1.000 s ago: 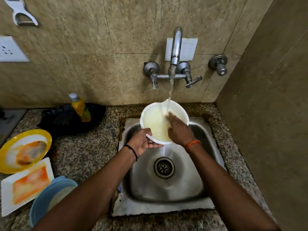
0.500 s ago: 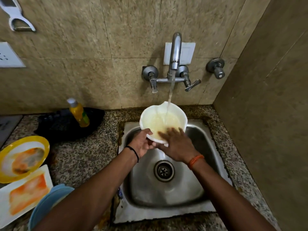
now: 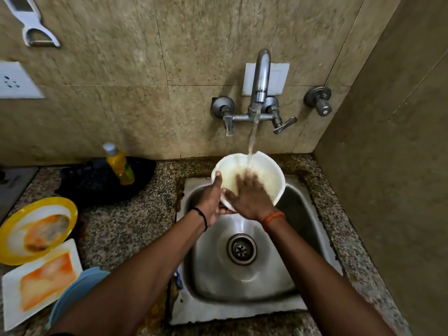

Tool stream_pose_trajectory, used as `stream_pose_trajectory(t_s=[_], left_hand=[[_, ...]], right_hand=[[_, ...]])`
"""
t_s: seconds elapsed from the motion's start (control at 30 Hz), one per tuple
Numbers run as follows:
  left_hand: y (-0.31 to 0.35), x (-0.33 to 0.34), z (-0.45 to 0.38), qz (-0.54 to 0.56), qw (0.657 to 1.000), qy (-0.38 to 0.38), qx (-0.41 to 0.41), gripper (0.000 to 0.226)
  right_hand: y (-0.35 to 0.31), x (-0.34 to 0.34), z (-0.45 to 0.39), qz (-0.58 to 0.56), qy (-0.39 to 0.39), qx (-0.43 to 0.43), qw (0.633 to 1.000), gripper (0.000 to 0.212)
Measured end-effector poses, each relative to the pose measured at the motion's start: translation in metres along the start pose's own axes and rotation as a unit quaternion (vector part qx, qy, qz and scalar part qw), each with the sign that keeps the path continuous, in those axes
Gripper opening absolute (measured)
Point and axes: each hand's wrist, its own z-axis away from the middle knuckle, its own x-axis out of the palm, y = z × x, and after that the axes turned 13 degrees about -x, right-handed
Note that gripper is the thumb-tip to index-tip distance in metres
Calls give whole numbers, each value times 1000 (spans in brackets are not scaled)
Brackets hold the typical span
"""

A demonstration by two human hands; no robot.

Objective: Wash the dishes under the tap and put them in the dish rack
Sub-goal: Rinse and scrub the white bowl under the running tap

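Left hand (image 3: pixel 213 202) grips white bowl (image 3: pixel 269 173); right hand (image 3: pixel 249 197) flat inside (no legible labels).

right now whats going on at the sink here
A person is washing a white bowl under the running tap, over the steel sink. The left hand grips the bowl's rim while the right hand rubs inside it with spread fingers. On the counter to the left, a yellow-rimmed plate, a white square plate and a blue plate wait, two smeared orange.
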Motion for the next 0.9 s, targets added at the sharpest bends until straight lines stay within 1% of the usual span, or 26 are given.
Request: stream_pose_trajectory(t_s=[0.07,0.1,0.13,0.17,0.2,0.23,0.27,0.3,0.33,0.4,0.43,0.47,0.5,0.53,0.57,0.6,0.63,0.67,0.7,0.73,0.77,0.8,0.83,0.87,0.9], left_hand=[[-1,-1,0,-31,999,5,6,55],[-3,-4,-1,-35,999,1,3,53],[-4,-7,-1,-28,1000,-5,-1,51],[-5,-10,-2,-19,1000,-8,-6,51],[-6,-10,-2,-9,1000,-10,-11,53],[-6,-9,-2,-1,1000,-12,-13,56],[-8,-6,-2,4,1000,-15,-14,59],[-10,-2,-2,8,1000,-17,-12,60],[-13,1,-2,16,1000,-21,-11,61],[-17,4,-1,44,998,-35,-13,61],[-18,4,-2,57,997,-41,-15,62],[-19,4,-3,67,997,-47,-18,62],[-18,4,-4,72,996,-51,-18,60],[-17,5,-4,73,996,-54,-16,58],[-15,7,-3,71,996,-53,-14,58],[-13,8,-3,68,996,-51,-12,60],[-12,9,-3,63,997,-49,-10,62],[-11,9,-3,60,997,-46,-7,63],[-10,8,-3,59,997,-43,-4,63],[-10,6,-3,56,998,-42,-2,63],[-10,3,-3,52,998,-45,-2,62],[-10,0,-3,47,998,-47,0,60],[-11,-2,-3,43,998,-45,2,57],[-11,-3,-2,39,998,-42,3,55],[-11,-2,-1,36,999,-41,4,54]], right_hand=[[-8,9,-1,-84,-10,-84,993,59],[-5,9,1,-108,-6,-100,989,57],[3,7,1,-90,-2,-96,991,57],[12,5,1,-35,0,-65,997,59],[21,3,1,28,0,-14,999,62],[24,2,0,66,-3,35,997,65],[21,2,-2,71,-10,60,996,67],[15,3,-4,52,-16,46,997,67],[6,5,-6,13,-22,-4,1000,64],[-3,10,-5,-88,-22,-112,989,53],[0,9,-2,-101,-18,-128,987,50],[6,7,-1,-67,-13,-105,992,51],[14,4,-1,-1,-6,-51,999,55],[19,0,0,65,-4,17,998,60],[21,-2,-1,94,-8,65,993,65],[19,-3,-1,85,-10,74,994,67],[15,-3,-1,51,-8,38,998,65],[11,-2,0,-17,-6,-28,999,59],[8,-2,2,-100,-1,-100,990,52],[7,-1,7,-157,-1,-146,977,46],[11,-2,10,-176,6,-160,971,44],[18,-7,10,-144,22,-140,979,43],[24,-11,6,-46,61,-102,992,42],[30,-13,3,68,98,-38,992,41],[34,-16,-1,141,127,20,982,39]])
